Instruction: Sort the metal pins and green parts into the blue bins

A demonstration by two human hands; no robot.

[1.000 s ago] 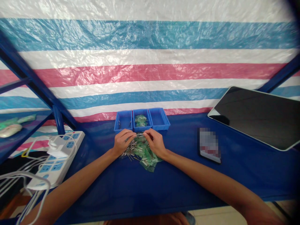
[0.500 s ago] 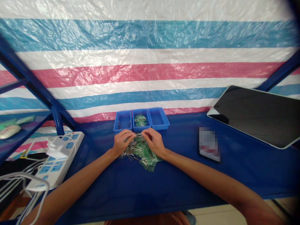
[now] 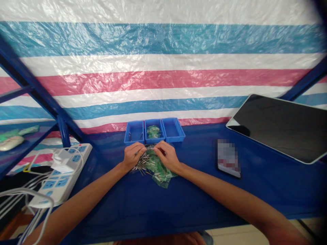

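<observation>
My left hand [image 3: 133, 156] and my right hand [image 3: 168, 157] face each other over a pile, fingertips pinched. Between them runs a small thin shiny piece [image 3: 150, 146], each end in one hand's fingers; its kind is too small to tell. Under my left hand lie loose slim metal pins [image 3: 141, 164]. Beneath my right hand spread several small green clear packets [image 3: 160, 174] with pale pieces inside. Just beyond my fingers, three blue bins stand in a row. A few pins lie in the left bin [image 3: 134, 123], green packets fill part of the middle bin [image 3: 153, 120], and the right bin [image 3: 182, 135] shows a bare floor.
A phone [image 3: 228, 158] with a blurred screen lies to the right on the blue table [image 3: 143, 211]. Behind it leans a large dark-screened panel [image 3: 283, 126]. On the left are a white power strip [image 3: 66, 183] with cables and a blue frame post [image 3: 63, 131]. Striped sheeting [image 3: 163, 78] hangs behind.
Both hands stay nearly in place over the pile, with only slight finger movement around the thin piece. The whole view has shifted very slightly.
</observation>
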